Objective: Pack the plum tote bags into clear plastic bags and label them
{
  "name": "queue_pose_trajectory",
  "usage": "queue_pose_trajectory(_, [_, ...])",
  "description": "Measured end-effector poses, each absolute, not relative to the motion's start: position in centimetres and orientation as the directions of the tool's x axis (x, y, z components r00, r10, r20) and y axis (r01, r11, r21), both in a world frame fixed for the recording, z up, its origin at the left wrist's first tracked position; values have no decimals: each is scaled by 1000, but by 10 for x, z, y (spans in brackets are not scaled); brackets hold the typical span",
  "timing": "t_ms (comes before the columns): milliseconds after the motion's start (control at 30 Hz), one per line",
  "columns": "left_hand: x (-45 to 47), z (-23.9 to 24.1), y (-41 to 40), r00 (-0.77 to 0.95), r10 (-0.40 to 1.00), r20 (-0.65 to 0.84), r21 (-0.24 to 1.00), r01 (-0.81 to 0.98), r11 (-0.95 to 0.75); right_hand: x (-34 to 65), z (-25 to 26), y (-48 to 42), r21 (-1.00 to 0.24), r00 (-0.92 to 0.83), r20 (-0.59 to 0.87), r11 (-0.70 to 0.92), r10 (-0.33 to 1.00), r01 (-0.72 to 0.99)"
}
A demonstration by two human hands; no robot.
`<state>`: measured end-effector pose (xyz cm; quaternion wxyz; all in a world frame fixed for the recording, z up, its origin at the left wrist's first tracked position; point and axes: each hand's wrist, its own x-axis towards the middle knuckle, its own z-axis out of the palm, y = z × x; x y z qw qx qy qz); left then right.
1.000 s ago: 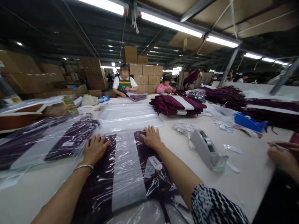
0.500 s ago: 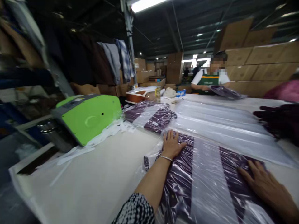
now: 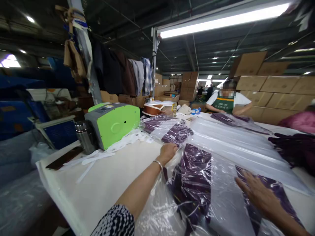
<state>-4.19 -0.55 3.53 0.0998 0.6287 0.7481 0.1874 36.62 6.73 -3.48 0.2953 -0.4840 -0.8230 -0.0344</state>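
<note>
Cloth (image 3: pixel 197 167), dark purple, pale-banded, lies under creased plastic (image 3: pixel 159 206), left fingers (image 3: pixel 173 147) pinching its edge, right fingers (image 3: pixel 251 181) spread.

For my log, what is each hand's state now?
Left hand: closed, seemingly holding the plastic bag.
Right hand: open, over the bagged purple garment.

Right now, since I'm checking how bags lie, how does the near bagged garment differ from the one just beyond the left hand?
The near bagged garment has the right hand spread over it; the far bagged garment has the left hand by its edge, contact unclear. The near one's pale band slants down rightward in the picture; the far one's, down leftward. Both show purple cloth in clear plastic.
</note>
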Motion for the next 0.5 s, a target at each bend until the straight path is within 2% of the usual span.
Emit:
queue_pose_trajectory(67, [-86,34,-21,-392,914,104,405,856,321,340,-47,36,-207,-418,402,525,815,826])
queue_pose_trajectory(200, [-161,19,-40,-644,763,62,400,716,572,298,-71,-29,-107,-555,348,620,756,777])
queue_pose_trajectory(333, [-194,1,-30,-706,704,74,395,669,629,291,-85,-49,-3,-656,294,688,695,726])
queue_pose_trajectory(500, [-197,-14,13,-719,690,82,393,660,640,302,-88,-37,49,-675,226,683,703,728])
